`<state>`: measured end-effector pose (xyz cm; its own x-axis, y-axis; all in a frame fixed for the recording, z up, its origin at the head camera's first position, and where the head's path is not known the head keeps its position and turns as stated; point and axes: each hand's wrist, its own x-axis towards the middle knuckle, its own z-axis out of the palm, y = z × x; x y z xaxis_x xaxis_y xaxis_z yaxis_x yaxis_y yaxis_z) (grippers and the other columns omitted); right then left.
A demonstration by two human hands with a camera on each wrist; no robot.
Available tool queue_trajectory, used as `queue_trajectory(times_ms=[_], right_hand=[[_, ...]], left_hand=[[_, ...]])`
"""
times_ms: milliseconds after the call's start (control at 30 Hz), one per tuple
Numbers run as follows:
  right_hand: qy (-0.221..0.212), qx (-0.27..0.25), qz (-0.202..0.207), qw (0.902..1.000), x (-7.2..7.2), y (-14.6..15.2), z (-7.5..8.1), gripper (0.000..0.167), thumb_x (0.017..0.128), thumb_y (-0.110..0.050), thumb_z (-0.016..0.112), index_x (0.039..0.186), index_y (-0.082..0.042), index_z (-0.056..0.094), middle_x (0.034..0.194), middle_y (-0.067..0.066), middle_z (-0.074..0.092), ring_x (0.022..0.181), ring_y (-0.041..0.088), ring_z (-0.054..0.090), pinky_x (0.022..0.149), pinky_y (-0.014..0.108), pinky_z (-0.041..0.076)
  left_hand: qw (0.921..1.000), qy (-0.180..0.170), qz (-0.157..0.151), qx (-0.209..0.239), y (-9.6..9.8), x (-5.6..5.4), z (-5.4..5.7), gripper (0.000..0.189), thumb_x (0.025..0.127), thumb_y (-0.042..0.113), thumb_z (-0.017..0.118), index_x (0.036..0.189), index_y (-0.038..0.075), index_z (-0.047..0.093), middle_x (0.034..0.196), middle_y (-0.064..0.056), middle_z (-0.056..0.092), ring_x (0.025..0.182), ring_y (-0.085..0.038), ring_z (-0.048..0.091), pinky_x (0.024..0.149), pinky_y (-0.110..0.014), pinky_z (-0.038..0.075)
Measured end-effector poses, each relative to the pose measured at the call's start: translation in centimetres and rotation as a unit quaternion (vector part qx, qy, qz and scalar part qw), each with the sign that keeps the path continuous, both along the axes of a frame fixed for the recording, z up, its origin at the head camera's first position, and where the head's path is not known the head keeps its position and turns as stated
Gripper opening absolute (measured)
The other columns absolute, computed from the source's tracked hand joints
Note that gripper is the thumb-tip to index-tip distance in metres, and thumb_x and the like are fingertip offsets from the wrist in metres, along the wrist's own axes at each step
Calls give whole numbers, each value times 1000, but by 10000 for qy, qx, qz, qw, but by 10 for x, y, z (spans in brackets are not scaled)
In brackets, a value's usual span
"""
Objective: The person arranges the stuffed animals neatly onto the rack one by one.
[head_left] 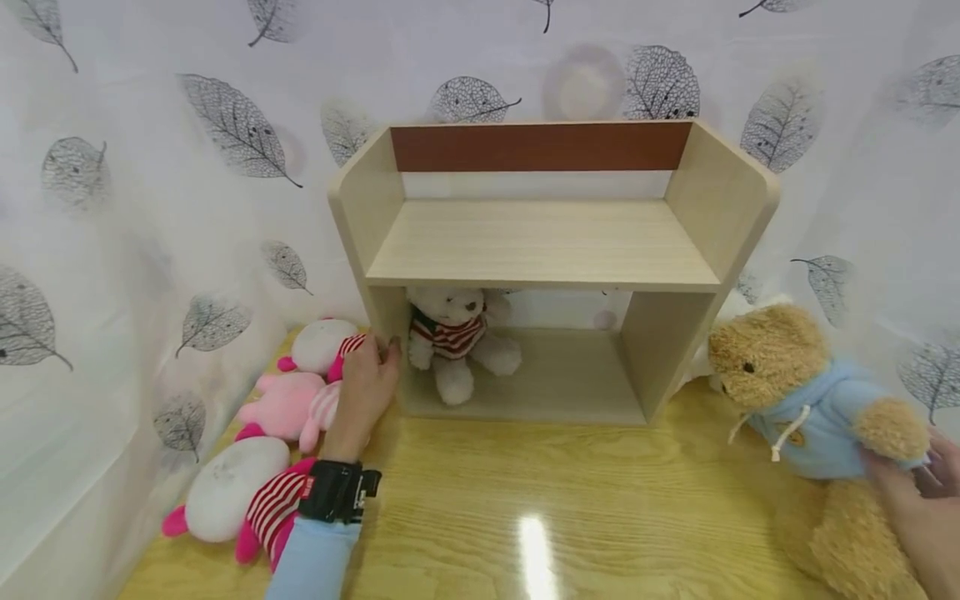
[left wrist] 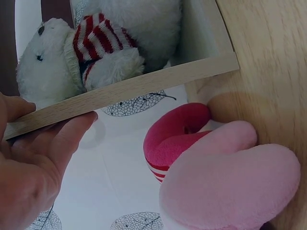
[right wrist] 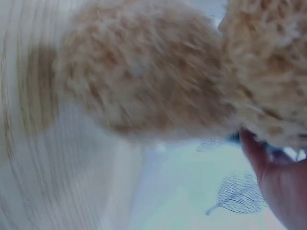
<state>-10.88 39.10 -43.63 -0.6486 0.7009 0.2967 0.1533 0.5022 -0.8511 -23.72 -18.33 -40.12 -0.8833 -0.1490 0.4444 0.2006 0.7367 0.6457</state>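
Note:
My left hand (head_left: 365, 387) pinches the front edge of the left side panel of a small wooden shelf (head_left: 540, 242). In the left wrist view the thumb lies inside the panel (left wrist: 139, 86) and the fingers outside it. A white teddy bear (head_left: 452, 333) in a red-striped sweater sits in the lower compartment, against that panel; the upper board hides the top of its head. At the far right my right hand (head_left: 918, 500) grips a brown teddy bear (head_left: 772, 358) in a light blue hoodie by its arm and side. The bear's fur (right wrist: 144, 72) is blurred in the right wrist view.
Left of the shelf, several pink and white plush toys (head_left: 236, 487) lie in a row on the wooden table (head_left: 480, 500). Something white and fluffy (head_left: 697, 362) shows behind the brown bear, beside the shelf. A leaf-print sheet (head_left: 187, 250) hangs behind everything.

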Motion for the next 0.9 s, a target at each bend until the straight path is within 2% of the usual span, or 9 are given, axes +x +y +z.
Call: queue_trajectory(times_ms=[133,233,333,367,467,533,633,733,900], right_hand=[[-817,612,1313,9861,-14,16,-6,64,104,-21,57,161,-25,30,168,4,27,154,37,26,116,16,30],[-1066,1307,2041,9643,-25,28,-9,67,105,-23,55,163,-11,24,165,28,23,142,63,27,114,42,43],[-1176,1565,2338,9524,-34,34,-9,71,106,-27,53,163,-4,17,161,38,22,140,66,25,103,72,37],[-899,1709,2372,9521,-37,35,-9,68,105,-22,56,161,-1,23,155,41,31,146,55,31,102,72,38],[-12,2396,2398,9408,-41,39,-9,54,100,-14,65,147,3,45,128,33,58,137,2,52,108,25,48],[424,2952,2197,9289,-41,41,-6,44,99,-19,68,131,9,55,102,28,64,111,-18,56,89,8,49],[566,3761,1637,9103,-41,40,2,77,99,-60,54,108,16,58,72,34,59,59,2,61,49,18,41],[532,4178,1036,9010,-39,34,11,102,94,-79,36,95,21,59,69,44,56,41,46,47,41,36,33],[-665,3394,657,9360,-33,13,17,48,100,-24,64,115,21,57,102,48,59,77,61,59,60,60,46]], left_hand=[[10000,-43,23,18,0,-1,-1,22,102,19,55,92,0,55,69,-11,49,66,-31,53,61,-41,42],[10000,-89,12,15,0,-1,-2,21,102,19,56,91,1,54,68,-9,47,65,-29,51,61,-39,42],[10000,-44,-10,6,0,-2,-2,21,102,19,56,89,2,53,68,-9,47,65,-29,51,61,-39,42],[10000,-14,-21,0,-1,-2,-2,21,102,19,56,90,2,53,68,-9,47,64,-29,51,61,-39,42],[10000,16,-34,-11,-1,-2,-2,20,102,19,56,92,2,55,68,-10,50,64,-29,52,60,-39,42],[10000,-10,-45,-4,0,-2,-2,20,102,20,56,95,1,56,69,-11,51,64,-29,53,59,-39,43],[9999,-86,-58,51,0,-2,-1,19,103,20,55,100,1,57,71,-11,53,64,-28,53,59,-38,43],[9999,-85,-97,64,-1,-2,0,20,103,21,55,101,1,57,72,-11,52,65,-28,53,60,-38,42],[9999,-53,-97,57,-1,-2,0,20,103,21,55,99,1,56,71,-11,50,67,-30,52,62,-40,43]])
